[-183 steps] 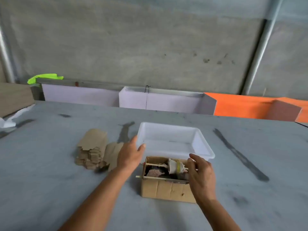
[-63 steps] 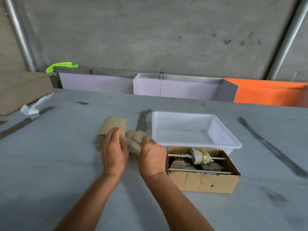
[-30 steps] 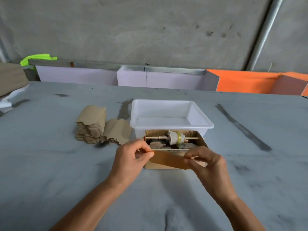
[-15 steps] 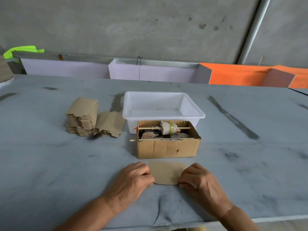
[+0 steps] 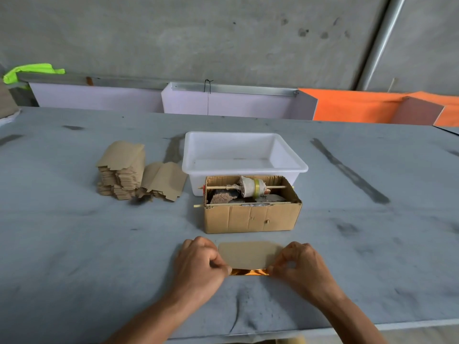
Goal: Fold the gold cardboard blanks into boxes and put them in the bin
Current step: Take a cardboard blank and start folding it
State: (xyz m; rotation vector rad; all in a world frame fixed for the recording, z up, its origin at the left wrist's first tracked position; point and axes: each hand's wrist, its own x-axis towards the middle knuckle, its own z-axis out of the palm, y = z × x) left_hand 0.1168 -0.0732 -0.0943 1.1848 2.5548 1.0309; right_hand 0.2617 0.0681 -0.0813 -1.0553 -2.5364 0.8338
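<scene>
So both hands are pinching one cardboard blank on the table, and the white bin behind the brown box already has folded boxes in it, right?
Not quite. The head view shows the white bin empty. Both the left hand and right hand do pinch the blank.

The blank shows a dull tan back with a shiny gold strip along its near edge, and the stack of blanks is the same matte tan. The bin is plain white; the cardboard box before it is brown — inside sits an off-white roll banded in yellow-green. The worktop is grey with dark smudged streaks, and behind it stand pale lilac panels, orange panels and a neon-green cloth — all against a grey blotched wall.
</scene>
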